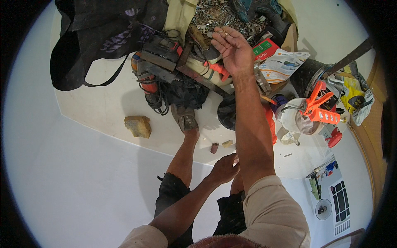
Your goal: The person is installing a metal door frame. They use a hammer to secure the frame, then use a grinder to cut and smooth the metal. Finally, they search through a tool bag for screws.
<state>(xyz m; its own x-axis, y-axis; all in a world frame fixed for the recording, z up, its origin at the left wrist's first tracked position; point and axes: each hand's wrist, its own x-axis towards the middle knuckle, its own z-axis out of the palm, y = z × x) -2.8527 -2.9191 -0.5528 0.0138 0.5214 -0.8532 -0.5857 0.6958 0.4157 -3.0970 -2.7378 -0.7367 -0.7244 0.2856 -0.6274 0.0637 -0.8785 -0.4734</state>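
My right hand (236,51) is stretched out palm up over a heap of loose screws, bolts and nuts (213,15). Its fingers are half curled around a few small metal pieces (226,34), too small to name exactly. My left hand (226,168) hangs low beside my knee, its fingers curled in; their tips are partly hidden behind my right forearm, and what they hold, if anything, cannot be made out. Close below the right hand lie a red-orange tool handle (217,69) and a red and green box (265,48).
A black bag (103,37) and a battery-powered tool (161,51) lie at the left. An orange caulking gun (320,107) rests over a white bucket (294,118) at the right. A rough stone block (138,126) and a small brown cylinder (214,147) are on the floor.
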